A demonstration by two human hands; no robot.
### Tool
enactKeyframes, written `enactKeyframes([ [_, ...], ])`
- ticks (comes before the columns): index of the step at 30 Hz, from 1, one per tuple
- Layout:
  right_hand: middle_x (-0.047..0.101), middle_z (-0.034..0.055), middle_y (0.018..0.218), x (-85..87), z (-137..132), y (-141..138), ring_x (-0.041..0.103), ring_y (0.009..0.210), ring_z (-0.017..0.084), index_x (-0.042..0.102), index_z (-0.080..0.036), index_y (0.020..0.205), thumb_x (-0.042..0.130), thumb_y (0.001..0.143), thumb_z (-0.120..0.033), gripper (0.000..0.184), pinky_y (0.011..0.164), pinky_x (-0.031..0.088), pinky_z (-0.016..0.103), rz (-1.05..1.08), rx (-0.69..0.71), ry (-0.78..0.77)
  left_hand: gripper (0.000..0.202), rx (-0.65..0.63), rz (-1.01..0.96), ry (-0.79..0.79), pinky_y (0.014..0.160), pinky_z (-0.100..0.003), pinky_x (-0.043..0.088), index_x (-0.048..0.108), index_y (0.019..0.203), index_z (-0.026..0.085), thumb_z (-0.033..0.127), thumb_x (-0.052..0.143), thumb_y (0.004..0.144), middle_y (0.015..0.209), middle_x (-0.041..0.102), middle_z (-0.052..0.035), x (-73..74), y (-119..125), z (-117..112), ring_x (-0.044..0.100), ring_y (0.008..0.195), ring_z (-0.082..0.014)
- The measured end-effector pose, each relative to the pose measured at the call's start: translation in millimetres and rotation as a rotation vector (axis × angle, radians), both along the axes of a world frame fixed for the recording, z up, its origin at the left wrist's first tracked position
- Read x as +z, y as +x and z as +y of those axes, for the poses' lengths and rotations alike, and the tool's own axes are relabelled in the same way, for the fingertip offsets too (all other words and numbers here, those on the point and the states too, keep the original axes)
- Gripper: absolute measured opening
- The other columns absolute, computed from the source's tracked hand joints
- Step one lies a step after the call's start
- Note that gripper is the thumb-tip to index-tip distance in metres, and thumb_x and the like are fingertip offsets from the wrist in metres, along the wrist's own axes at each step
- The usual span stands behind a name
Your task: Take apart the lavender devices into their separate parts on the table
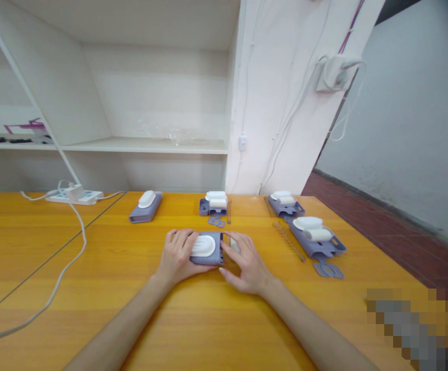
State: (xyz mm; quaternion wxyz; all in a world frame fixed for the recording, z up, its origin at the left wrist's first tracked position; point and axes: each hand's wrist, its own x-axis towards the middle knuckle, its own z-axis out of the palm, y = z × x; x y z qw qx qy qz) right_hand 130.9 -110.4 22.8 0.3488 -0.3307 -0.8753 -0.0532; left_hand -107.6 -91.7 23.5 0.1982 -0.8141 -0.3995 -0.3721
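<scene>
A small purple case with a white oval pad on top (205,248) lies on the orange table (131,288) right in front of me. My left hand (177,256) grips its left end, fingers curled over the top. My right hand (245,260) presses against the case's right end, fingers bent around a small whitish part there that I cannot make out.
A finished-looking purple case (145,206) lies at the back left. Three more cases with white rollers (215,203) (286,203) (316,239), loose purple clips (328,269) and a metal spring (289,240) lie behind and to the right. A power strip (74,195) and white cable (59,273) cross the left side.
</scene>
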Motion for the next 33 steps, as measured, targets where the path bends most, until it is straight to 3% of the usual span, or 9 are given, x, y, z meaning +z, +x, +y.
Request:
enactKeyframes([
  [8,0.043,0.0178,0.133,1.6,0,-1,0.041,0.121,0.031,0.052,-0.016,0.118,0.061,0.076,-0.040,0.048,0.098,0.035,0.052,-0.004,0.028,0.035,0.071,-0.092,0.066,0.018,0.087,-0.045,0.037,0.049,0.109,0.014,0.067,0.062,0.063,0.102,0.062,-0.0160,1.4,1,0,0.057,0.097,-0.0287],
  [12,0.050,0.0174,0.125,0.9,1,0,0.044,0.118,0.030,0.046,-0.015,0.122,0.063,0.074,-0.042,0.057,0.098,0.036,0.051,0.060,0.034,0.040,0.073,-0.097,0.064,0.019,0.086,-0.045,0.037,0.049,0.110,0.014,0.067,0.062,0.063,0.103,0.062,-0.0163,1.1,1,1,0.058,0.097,-0.0289],
  [18,0.049,0.0182,0.126,-0.8,-1,-3,0.043,0.120,0.030,0.029,-0.012,0.137,0.065,0.073,-0.045,0.080,0.099,0.037,0.050,0.114,0.033,-0.024,0.077,-0.137,0.047,0.003,0.088,-0.045,0.037,0.048,0.111,0.016,0.071,0.061,0.060,0.105,0.062,-0.0158,0.1,-2,2,0.058,0.098,-0.0287],
  [22,0.049,0.0177,0.126,-3.1,-1,-5,0.043,0.119,0.031,0.028,-0.012,0.139,0.064,0.074,-0.044,0.082,0.099,0.038,0.049,0.079,0.028,-0.013,0.082,-0.180,0.048,-0.014,0.090,-0.046,0.038,0.049,0.112,0.016,0.075,0.061,0.056,0.109,0.060,-0.0164,-0.9,-3,5,0.056,0.103,-0.0295],
  [29,0.052,0.0164,0.118,-6.6,0,-8,0.048,0.112,0.030,0.037,-0.014,0.132,0.063,0.076,-0.037,0.066,0.093,0.043,0.049,0.056,0.013,0.030,0.082,-0.036,-0.075,-0.145,0.102,-0.052,0.031,0.048,0.118,0.016,0.069,0.065,0.057,0.125,0.048,-0.0183,-1.6,8,-2,0.045,0.118,-0.0338],
  [33,0.052,0.0166,0.117,-7.2,1,-10,0.048,0.112,0.028,0.037,-0.014,0.131,0.062,0.077,-0.035,0.063,0.094,0.044,0.047,0.064,0.010,0.026,0.086,0.090,-0.248,-0.300,0.101,-0.048,0.036,0.045,0.121,0.016,0.067,0.067,0.056,0.138,0.032,-0.0194,-4.2,20,-8,0.037,0.127,-0.0351],
])
